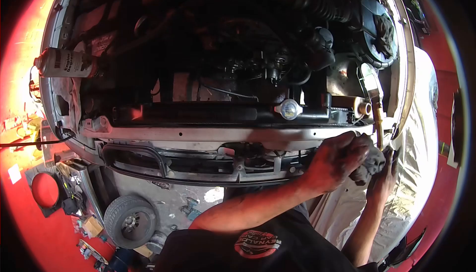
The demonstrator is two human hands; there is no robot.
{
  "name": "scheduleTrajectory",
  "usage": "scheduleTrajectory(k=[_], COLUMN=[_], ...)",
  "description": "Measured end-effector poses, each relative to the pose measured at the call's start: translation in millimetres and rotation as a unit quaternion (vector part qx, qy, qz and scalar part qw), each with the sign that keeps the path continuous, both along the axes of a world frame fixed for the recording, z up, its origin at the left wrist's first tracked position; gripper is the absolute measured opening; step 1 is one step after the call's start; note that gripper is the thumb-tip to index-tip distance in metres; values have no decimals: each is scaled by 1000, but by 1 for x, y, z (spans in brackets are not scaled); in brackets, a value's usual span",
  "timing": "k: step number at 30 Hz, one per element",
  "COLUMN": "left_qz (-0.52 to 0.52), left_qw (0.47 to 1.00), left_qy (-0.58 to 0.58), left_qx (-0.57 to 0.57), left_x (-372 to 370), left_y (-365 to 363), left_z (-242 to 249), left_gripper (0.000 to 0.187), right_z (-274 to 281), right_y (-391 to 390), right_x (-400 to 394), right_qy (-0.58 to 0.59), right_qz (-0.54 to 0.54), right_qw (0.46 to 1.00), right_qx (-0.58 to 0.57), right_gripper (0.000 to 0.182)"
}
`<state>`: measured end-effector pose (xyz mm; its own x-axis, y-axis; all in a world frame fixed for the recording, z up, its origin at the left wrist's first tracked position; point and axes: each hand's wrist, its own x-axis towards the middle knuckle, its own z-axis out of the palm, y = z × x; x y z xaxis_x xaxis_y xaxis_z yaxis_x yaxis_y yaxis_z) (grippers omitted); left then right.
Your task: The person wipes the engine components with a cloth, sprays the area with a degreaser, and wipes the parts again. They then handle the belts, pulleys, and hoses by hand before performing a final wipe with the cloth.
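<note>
My left hand (334, 163) is closed on a crumpled dark grey rag (368, 165), above the right end of the car's front crossmember. Just right of the rag is my right hand (387, 175), closed round the lower end of a long-handled tool and partly covered by the rag. The tool (380, 123) stands upright, with a thin yellowish-brown handle and a pale, flat head over the engine bay's corner. Both hands look dirty.
A radiator cap (289, 109) sits on the black radiator top (208, 113). An engine degreaser can (67, 63) lies at the bay's left edge. A pale cover (421, 123) drapes the right fender. Below left are a wheel (130, 221) and a cart (82, 187) with tools.
</note>
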<state>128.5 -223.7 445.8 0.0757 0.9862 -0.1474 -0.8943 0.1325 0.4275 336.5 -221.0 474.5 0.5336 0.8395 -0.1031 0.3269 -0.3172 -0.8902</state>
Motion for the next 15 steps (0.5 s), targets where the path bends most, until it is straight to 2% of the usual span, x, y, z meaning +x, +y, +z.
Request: scheduleTrajectory(k=[2,3,4,5,7,8,9,10,11,12,13,14,15], left_qz=[-98,-105,-111,-49,-25,-3,21,42,-43,-117,-89,-137,-27], left_qw=[994,994,992,996,982,1000,983,934,898,846,745,680,634], left_qy=[-52,-2,48,67,-185,-8,170,342,403,454,585,639,705], left_qx=[4,23,42,37,-27,19,62,99,172,254,308,331,317], left_x=[10,14,19,35,56,57,56,56,9,-40,-35,-53,-94], left_y=[7,10,13,11,13,13,12,12,14,17,18,27,44], left_z=[-13,-15,-18,-19,-10,-14,-20,-25,-8,9,-3,-13,-20], left_gripper=[27,32,37,39,39,37,35,34,45,62,72,78,64], right_z=[13,18,11,4,-11,-16,-19,-21,-16,-3,6,4,-2], right_y=[-10,-13,-20,-27,-15,-11,-8,-4,6,22,42,60,73], right_x=[-35,-50,-55,-60,-51,-44,-34,-27,-26,-32,-39,-46,-32], right_qy=[234,347,405,464,444,408,370,332,290,208,123,104,69], right_qz=[6,6,53,99,35,57,80,103,84,137,189,116,158], right_qw=[971,936,912,880,895,911,924,935,951,966,972,988,985], right_qx=[-38,-58,-23,5,-25,-38,-54,-72,-67,-68,-67,-8,19], right_gripper=[67,70,68,66,59,57,55,54,51,50,49,51,54])
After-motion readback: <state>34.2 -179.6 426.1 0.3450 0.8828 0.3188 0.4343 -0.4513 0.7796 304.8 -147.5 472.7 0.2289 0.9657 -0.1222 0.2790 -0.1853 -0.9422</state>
